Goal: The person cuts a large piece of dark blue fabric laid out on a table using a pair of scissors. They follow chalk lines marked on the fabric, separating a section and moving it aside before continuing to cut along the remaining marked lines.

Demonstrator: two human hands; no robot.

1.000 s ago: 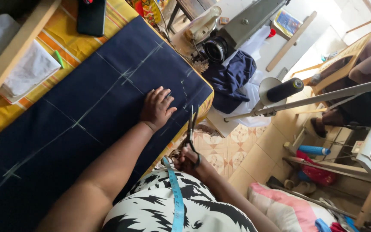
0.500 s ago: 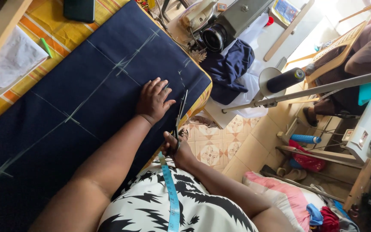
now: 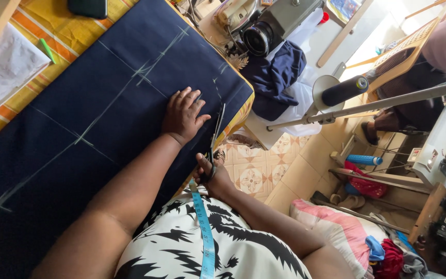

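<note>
Scissors [image 3: 213, 147] gripped in closed right hand [image 3: 211, 174], blades along edge of navy cloth [image 3: 104, 113], just beside left hand [image 3: 182, 115] pressed flat, fingers spread. Cloth dark, chalk-lined, laid over orange striped table [image 3: 63, 36].

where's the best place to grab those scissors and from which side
By the looped handles, from the near end at the table edge, as the right hand does now. On the scissors the loops sit toward the body and the blades point away along the navy fabric, beside the left hand pressing it flat. This keeps fingers behind the blades.
</note>
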